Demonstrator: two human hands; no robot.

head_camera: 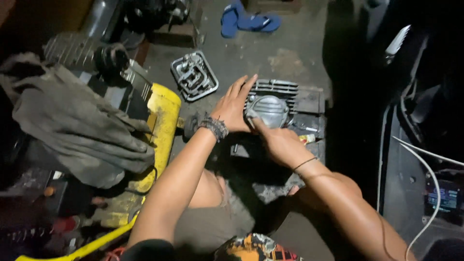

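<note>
A finned grey metal engine cylinder head (275, 99) with a rounded cover sits on a dark block on the concrete floor. My left hand (233, 105), with a beaded bracelet at the wrist, lies flat against its left side, fingers spread. My right hand (274, 141) grips the lower front of the engine part, thumb pressed on the rounded cover. A thin cord circles my right wrist.
A square metal engine cover (194, 76) lies on the floor behind. A yellow metal frame (162, 125) with a grey rag (77, 123) draped over it stands at left. Blue sandals (249, 20) lie at the back. A dark vehicle body with white cables (425, 159) fills the right.
</note>
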